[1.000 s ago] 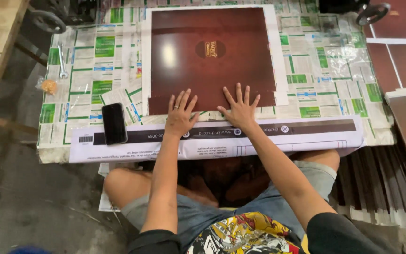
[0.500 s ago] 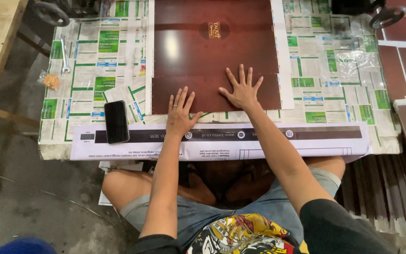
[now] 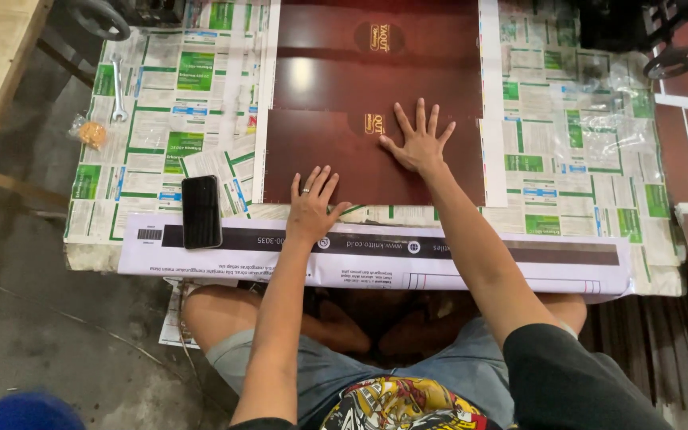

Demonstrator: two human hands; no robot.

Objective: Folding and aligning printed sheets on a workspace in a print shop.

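My left hand (image 3: 312,209) flat, fingers spread, on the near edge of the dark red sheet (image 3: 336,143), my right hand (image 3: 417,143) flat and splayed further up it, sheet lying on the newspaper-covered table (image 3: 161,111), phone (image 3: 201,211) just left.

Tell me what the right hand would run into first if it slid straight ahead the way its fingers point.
The right hand lies flat on the dark brown sheet, fingers pointing away from the person. Straight ahead it would probably cross the sheet's crease, then the gold oval emblem; nothing raised shows in that line.
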